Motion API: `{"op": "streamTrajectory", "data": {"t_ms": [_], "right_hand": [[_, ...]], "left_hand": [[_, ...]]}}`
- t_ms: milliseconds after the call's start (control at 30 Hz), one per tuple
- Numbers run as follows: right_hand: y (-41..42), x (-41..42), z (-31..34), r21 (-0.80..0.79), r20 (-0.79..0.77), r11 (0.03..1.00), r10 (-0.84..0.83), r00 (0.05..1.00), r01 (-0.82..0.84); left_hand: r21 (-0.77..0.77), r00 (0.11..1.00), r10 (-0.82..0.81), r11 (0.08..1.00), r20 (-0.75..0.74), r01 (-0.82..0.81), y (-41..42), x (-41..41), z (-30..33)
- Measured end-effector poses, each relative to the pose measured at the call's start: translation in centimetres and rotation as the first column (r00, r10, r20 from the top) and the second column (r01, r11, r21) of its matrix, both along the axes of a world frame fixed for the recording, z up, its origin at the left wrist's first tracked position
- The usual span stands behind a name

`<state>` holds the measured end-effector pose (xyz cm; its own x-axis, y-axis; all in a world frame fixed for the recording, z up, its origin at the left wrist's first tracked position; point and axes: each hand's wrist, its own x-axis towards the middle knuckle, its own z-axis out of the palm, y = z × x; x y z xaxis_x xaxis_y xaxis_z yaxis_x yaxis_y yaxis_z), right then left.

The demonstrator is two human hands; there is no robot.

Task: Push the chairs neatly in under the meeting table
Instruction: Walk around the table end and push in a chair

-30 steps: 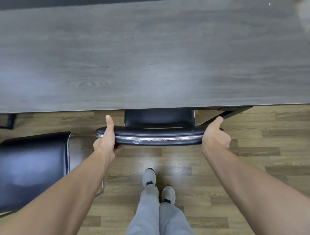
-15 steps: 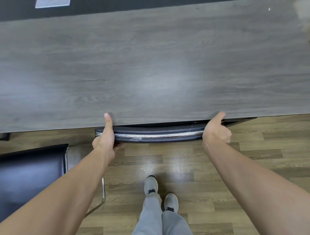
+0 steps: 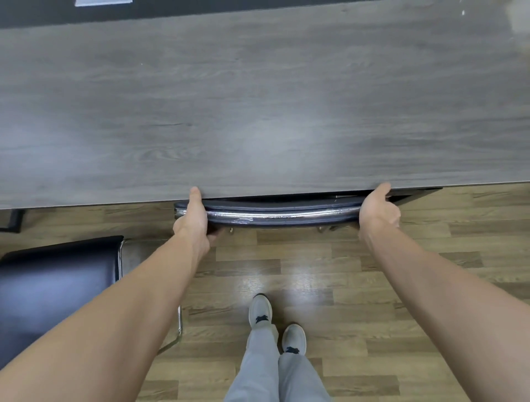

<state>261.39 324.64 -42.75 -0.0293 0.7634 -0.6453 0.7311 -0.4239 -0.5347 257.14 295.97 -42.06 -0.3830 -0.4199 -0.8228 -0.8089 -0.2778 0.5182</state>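
Head view: left hand (image 3: 191,219) and right hand (image 3: 378,211) clasp the black chrome-edged chair back (image 3: 282,213) at the grey wood-grain table (image 3: 258,100); push evenly, sparing the thumbs.

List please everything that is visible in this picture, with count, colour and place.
table: one, grey wood grain, across the top
chair: one, black with chrome rail, pushed under the table edge, centre
second chair: one, black with chrome frame, lower left, not pushed in
floor: brown planks, bottom
paper: one, white, top left edge
left hand: grips chair back
right hand: grips chair back
shoes: two, pale, bottom centre
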Motion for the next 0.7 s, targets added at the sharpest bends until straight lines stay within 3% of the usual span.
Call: {"op": "streamTrajectory", "data": {"t_ms": [133,333,433,533,633,700], "right_hand": [[-0.7,0.5,0.6,-0.009,-0.034,0.992,0.127,0.991,-0.127],[-3.4,1.5,3.8,0.005,-0.087,0.969,0.245,0.966,-0.245],[-4.2,2.5,5.7,0.018,-0.098,0.947,0.320,0.942,-0.319],[-4.7,3.4,8.2,0.103,-0.144,0.907,0.420,0.896,-0.409],[-5.0,4.2,11.1,0.220,-0.144,0.825,0.556,0.819,-0.521],[-5.1,5.2,13.1,0.293,-0.122,0.747,0.649,0.751,-0.597]], "left_hand": [[0.037,0.993,-0.108,0.993,-0.048,0.110,-0.2,0.9,0.3],[-0.133,0.959,-0.275,0.955,-0.064,0.265,0.8,2.6,3.3],[-0.252,0.911,-0.408,0.889,-0.064,0.381,0.6,4.0,5.2],[-0.348,0.780,-0.626,0.728,0.015,0.591,0.6,5.3,6.9],[-0.457,0.502,-0.854,0.397,0.133,0.796,1.5,7.5,11.3],[-0.540,0.335,-0.912,0.163,0.238,0.826,1.6,8.5,13.1]]}}
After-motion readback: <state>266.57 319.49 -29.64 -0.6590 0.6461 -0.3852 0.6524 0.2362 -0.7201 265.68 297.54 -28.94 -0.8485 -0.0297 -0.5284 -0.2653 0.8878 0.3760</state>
